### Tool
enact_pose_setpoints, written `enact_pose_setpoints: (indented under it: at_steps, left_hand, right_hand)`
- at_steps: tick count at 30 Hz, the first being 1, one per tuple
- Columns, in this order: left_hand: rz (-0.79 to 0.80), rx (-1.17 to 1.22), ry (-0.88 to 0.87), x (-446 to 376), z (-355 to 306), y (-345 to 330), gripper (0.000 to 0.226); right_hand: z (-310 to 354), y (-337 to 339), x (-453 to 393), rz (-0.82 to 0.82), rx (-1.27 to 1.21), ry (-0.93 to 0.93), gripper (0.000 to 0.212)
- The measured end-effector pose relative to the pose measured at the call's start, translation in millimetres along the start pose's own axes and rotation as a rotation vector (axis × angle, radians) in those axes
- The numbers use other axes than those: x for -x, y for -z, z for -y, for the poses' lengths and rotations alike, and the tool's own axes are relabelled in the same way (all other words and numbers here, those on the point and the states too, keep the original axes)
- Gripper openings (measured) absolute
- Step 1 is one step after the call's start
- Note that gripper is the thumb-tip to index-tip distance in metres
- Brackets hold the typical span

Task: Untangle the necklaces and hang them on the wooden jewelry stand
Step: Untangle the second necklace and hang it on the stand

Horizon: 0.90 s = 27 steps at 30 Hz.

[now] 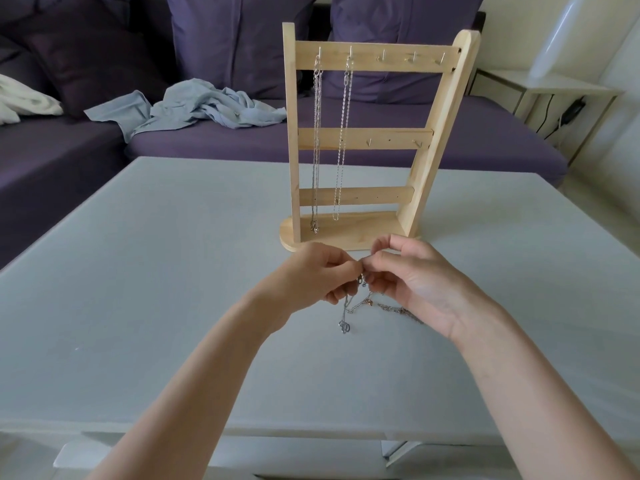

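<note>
The wooden jewelry stand (363, 133) stands upright at the far middle of the table. Two silver necklaces hang from its top-rail hooks: one (317, 140) on the leftmost hook, another (343, 140) on the second hook. Just in front of the stand's base, my left hand (318, 275) and my right hand (412, 285) meet fingertip to fingertip, both pinching a tangled bunch of thin chains (360, 306). A silver chain with a small pendant (344, 327) dangles below the hands. A rose-gold chain (398, 310) trails right, partly hidden by my right palm.
The pale grey table (156, 271) spreads wide on both sides of the hands. Behind it is a purple sofa (207, 143) with a crumpled light blue cloth (194, 109). A white side table (554, 86) with a vase stands at the far right.
</note>
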<state>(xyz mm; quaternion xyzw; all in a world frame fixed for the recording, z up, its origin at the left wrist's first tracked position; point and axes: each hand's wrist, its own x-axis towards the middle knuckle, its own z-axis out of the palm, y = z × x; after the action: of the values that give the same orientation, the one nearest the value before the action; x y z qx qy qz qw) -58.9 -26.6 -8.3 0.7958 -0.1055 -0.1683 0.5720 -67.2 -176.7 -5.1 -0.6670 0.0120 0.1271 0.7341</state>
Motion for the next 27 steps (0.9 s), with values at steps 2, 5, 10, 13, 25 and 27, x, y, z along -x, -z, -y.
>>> enact_pose_setpoints:
  at_steps: [2, 5, 10, 13, 25, 27]
  left_hand:
    - [0.002, -0.026, -0.014, -0.5, 0.4, -0.1, 0.022]
    - [0.005, -0.003, -0.034, 0.8, 0.7, 1.8, 0.019]
    - [-0.014, 0.188, -0.026, 4.5, 0.9, 4.7, 0.018]
    - [-0.063, 0.202, -0.019, 4.4, 0.8, 2.2, 0.019]
    - [-0.231, 0.132, -0.049, 4.5, 4.7, 8.5, 0.018]
    - [-0.224, 0.135, -0.040, 4.0, 4.8, 9.6, 0.019]
  right_hand:
    - [-0.9, -0.9, 0.9, 0.000, 0.019, -0.001, 0.022]
    - [0.0, -0.3, 1.0, -0.003, 0.016, 0.007, 0.022]
    - [5.6, 3.3, 0.4, 0.008, 0.020, 0.036, 0.022]
    - [5.0, -0.4, 0.4, 0.058, 0.074, 0.017, 0.022]
    - [4.1, -3.5, -3.3, 0.044, 0.375, 0.112, 0.009]
    - [4.4, -1.7, -3.6, 0.000, 0.376, 0.117, 0.007]
